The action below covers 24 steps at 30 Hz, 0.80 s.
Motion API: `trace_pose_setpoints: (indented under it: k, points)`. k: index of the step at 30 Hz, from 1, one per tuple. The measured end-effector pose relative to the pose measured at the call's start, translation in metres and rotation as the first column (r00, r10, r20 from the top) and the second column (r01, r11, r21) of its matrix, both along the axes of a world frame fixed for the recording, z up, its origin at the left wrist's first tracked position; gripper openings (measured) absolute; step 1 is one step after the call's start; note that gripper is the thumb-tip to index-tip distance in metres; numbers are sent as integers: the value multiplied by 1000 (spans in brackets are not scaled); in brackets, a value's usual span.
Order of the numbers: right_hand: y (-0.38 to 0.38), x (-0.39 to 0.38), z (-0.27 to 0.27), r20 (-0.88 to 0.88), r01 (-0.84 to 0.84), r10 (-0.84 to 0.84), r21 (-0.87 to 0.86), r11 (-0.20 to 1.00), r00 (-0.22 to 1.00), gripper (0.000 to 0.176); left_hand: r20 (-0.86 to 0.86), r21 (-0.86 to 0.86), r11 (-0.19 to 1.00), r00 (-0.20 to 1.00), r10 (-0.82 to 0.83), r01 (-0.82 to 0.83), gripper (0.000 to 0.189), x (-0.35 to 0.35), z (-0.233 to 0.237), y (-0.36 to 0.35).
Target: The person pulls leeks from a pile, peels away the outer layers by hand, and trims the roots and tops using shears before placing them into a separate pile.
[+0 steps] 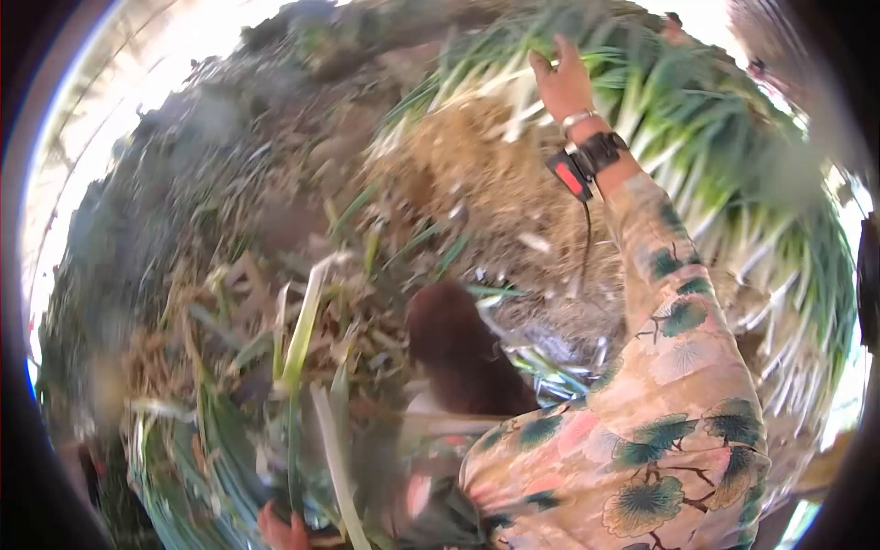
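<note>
Leek pile (733, 183) top right, with the right hand (561, 81) laid on its stalks; grip not clear through the blur. Left hand (278, 530) at bottom edge, clenched round upright leek stalk (302, 339). Red tag (568, 176) on black wrist strap (600, 151), writing unreadable.

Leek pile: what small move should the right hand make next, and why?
Probably close on one stem and draw it out. The right hand reaches onto the white stems of the leek pile, spread open and gripping nothing yet, while the left hand holds a stalk low down.
</note>
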State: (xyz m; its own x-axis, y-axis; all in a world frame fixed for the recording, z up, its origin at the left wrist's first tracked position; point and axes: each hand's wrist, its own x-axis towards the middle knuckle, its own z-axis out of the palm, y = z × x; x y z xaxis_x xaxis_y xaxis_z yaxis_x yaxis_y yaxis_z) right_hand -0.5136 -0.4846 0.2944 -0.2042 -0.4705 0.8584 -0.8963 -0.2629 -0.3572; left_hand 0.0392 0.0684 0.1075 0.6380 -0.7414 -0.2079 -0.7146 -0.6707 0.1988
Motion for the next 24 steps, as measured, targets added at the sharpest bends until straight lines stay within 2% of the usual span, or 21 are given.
trace_pose_setpoints:
  k: [1, 2, 3, 4, 5, 6, 8, 9, 10, 11, 13, 15, 16, 19, 20, 21, 22, 23, 24]
  points:
    - [21, 36, -13, 72, -208, 200, 140, 968, 977, 54, 88, -253, 938, 971, -222, 238, 54, 28, -58, 25]
    - [35, 80, -36, 174, -437, 403, 269, 858, 898, 49, 163, -297, 921, 964, -213, 253, 46, 14, -60, 14]
    - [42, 115, -69, 213, -655, 620, 210, 726, 755, 34, 60, -210, 951, 974, -219, 227, 43, -6, -37, 1]
    - [64, 149, -84, 220, -703, 680, 380, 601, 700, 29, 65, -260, 939, 974, -215, 225, 41, -13, -38, 3]
    - [82, 185, -118, 306, -801, 765, 424, 423, 566, 30, 14, -203, 962, 983, -181, 180, 41, -12, -44, 3]
    - [97, 213, -147, 381, -856, 814, 453, 249, 438, 30, 82, -214, 959, 982, -171, 185, 43, -9, -65, 8]
    - [132, 268, -196, 435, -830, 853, 557, -4, 288, 35, 92, -214, 971, 992, -86, 103, 42, -14, -82, 12]
    - [154, 295, -213, 415, -791, 872, 610, -56, 258, 37, 117, -205, 975, 991, -62, 85, 41, -14, -91, 18]
    - [177, 317, -228, 387, -747, 890, 659, -85, 240, 39, 38, -146, 986, 997, -72, 77, 38, -12, -91, 19]
    - [191, 319, -216, 360, -699, 903, 708, -100, 235, 41, 29, -128, 991, 999, -40, 43, 33, -28, -65, 17]
    - [207, 353, -258, 418, -572, 882, 786, -233, 216, 46, -42, -123, 990, 996, -78, 72, 29, -19, -90, 18]
    - [222, 363, -277, 346, -450, 915, 864, -225, 208, 51, -174, -19, 994, 978, -114, 112, 28, -19, -84, 18]
    - [230, 362, -271, 369, -452, 902, 860, -239, 224, 51, -244, 28, 990, 961, -126, 136, 28, -16, -78, 18]
    - [235, 363, -268, 472, -436, 845, 835, -337, 250, 51, -380, -52, 997, 923, -65, 49, 28, 10, -57, 9]
    - [233, 363, -270, 496, -426, 829, 829, -363, 259, 50, -372, -124, 992, 925, -76, 32, 29, 21, -50, 1]
    - [231, 362, -271, 517, -417, 811, 823, -385, 273, 50, -328, -173, 984, 944, -16, -43, 29, 29, -40, -9]
    - [237, 363, -248, 571, -394, 763, 804, -445, 303, 47, -279, -225, 972, 960, 6, -72, 29, 43, -40, -20]
    - [240, 363, -239, 357, -429, 911, 870, -243, 209, 46, -228, -280, 955, 973, 32, -97, 29, 60, -39, -32]
    - [238, 363, -244, 316, -470, 934, 858, -207, 166, 45, -183, -316, 943, 982, 46, -103, 29, 77, -36, -46]
